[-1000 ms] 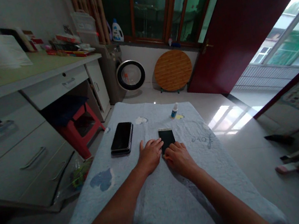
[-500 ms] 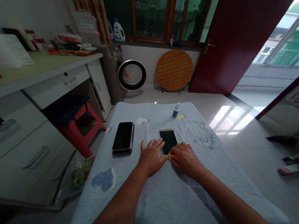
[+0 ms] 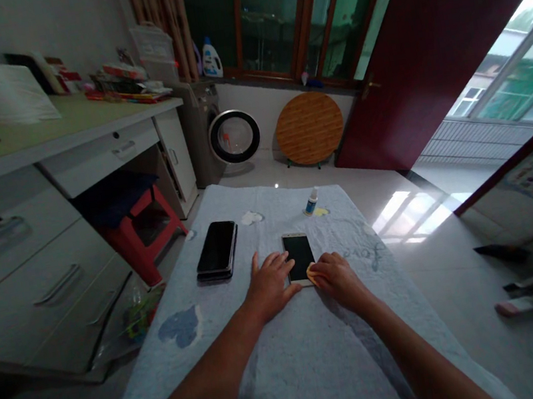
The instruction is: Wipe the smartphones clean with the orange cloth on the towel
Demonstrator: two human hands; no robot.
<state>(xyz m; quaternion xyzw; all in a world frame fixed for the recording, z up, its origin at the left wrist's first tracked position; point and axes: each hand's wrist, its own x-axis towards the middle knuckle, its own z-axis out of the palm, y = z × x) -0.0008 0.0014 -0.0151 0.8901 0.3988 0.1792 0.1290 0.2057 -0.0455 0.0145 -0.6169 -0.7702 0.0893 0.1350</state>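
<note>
So compared to a second ago, the right hand has slid toward the near right corner of the small phone, and now a bit of yellowish cloth pokes out from under its curled fingers, pressed on the phone's near edge. More of the dark screen shows than before. The left hand hasn't really budged: flat, fingers spread, resting on the towel with fingertips against the phone's left side, not gripping anything.

The phone lies face up mid-table, long axis running straight away from the person, far end pointing toward the little bottle. A bigger black phone lies off to the left, well apart, roughly parallel.
</note>
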